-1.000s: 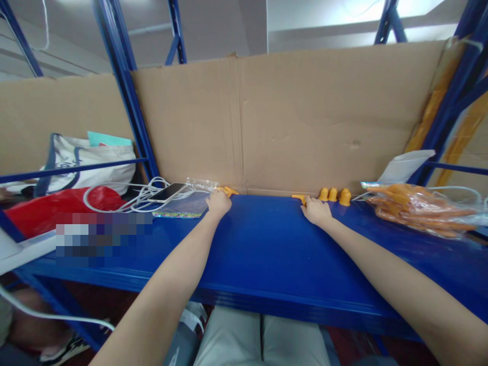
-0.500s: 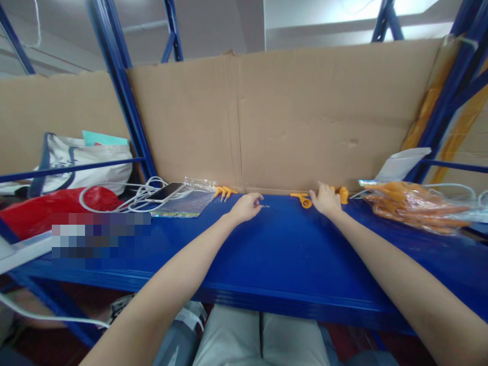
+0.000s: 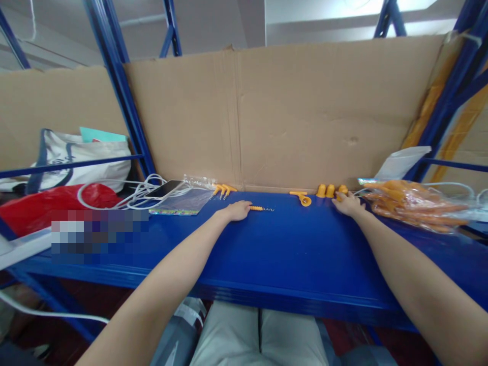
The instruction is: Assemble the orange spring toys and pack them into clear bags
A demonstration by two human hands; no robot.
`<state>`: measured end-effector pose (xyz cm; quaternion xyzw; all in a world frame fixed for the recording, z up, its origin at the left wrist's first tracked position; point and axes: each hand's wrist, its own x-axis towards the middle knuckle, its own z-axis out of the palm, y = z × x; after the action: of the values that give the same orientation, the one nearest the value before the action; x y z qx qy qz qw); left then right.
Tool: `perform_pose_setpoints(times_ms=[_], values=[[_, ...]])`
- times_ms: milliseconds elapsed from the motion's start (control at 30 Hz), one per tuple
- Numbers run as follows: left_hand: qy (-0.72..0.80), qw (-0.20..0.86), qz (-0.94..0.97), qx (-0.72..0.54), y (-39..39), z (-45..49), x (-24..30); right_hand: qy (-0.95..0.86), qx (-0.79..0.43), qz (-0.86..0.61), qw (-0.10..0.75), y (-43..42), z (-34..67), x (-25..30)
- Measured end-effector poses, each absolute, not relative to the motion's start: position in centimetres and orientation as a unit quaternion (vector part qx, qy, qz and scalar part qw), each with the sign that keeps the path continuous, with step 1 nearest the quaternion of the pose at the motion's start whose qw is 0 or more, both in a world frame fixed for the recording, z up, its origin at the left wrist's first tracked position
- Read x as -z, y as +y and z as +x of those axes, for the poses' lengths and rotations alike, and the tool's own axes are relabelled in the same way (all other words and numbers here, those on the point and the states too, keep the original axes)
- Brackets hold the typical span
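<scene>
My left hand [image 3: 239,210] is closed around the handle end of a corkscrew [image 3: 259,208], its orange ribbed shank and metal spiral pointing right, low over the blue shelf. My right hand [image 3: 349,205] reaches to the back right, its fingers closed on the rightmost orange cup-shaped cap [image 3: 343,189]. Two similar orange caps stand just left of it: one cap [image 3: 321,191] and a second cap [image 3: 330,191]. Between my hands lies an orange T-shaped piece with a ring-like opening [image 3: 305,200]. Several orange corkscrews [image 3: 224,190] with metal spirals lie at the back left.
A clear plastic bag of orange parts [image 3: 415,203] lies on the right. On the left are a phone [image 3: 165,190], white cables [image 3: 133,199], a flat plastic sleeve [image 3: 183,202], a red bag [image 3: 95,196] and a tote bag [image 3: 89,162]. Cardboard [image 3: 297,117] walls the back.
My right hand has moved right, uncovering orange caps along the back. My left hand has shifted slightly left and down, and the corkscrew in it now shows more of its length.
</scene>
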<state>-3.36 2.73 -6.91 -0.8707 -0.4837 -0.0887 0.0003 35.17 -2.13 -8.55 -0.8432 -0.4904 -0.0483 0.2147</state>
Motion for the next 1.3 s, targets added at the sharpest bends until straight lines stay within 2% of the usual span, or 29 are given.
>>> perform_pose_setpoints(times_ms=[200, 400, 600, 833, 1033, 1300], values=[[-0.474, 0.001, -0.875, 0.097, 2.0, -3.4, 5.7, -0.494, 0.025, -0.840, 0.221, -0.9, 36.2, 9.6], [-0.479, -0.067, -0.874, 0.049, 0.6, -3.6, 4.3, -0.474, 0.038, -0.840, 0.260, -1.0, 35.5, 9.1], [-0.464, -0.027, -0.880, 0.094, 0.2, -2.8, 4.9, -0.441, 0.086, -0.809, 0.380, -2.2, 33.1, 7.6], [-0.457, 0.029, -0.879, 0.137, -0.1, -2.0, 5.4, -0.515, 0.097, -0.736, 0.428, -1.2, 30.0, 7.1], [-0.458, 0.023, -0.876, 0.149, -0.1, -2.0, 5.3, -0.651, 0.089, -0.633, 0.410, -0.7, 26.0, 6.5], [-0.488, 0.033, -0.859, 0.153, 0.5, -2.5, 5.5, -0.811, 0.026, -0.520, 0.269, -1.7, 22.3, 6.2]])
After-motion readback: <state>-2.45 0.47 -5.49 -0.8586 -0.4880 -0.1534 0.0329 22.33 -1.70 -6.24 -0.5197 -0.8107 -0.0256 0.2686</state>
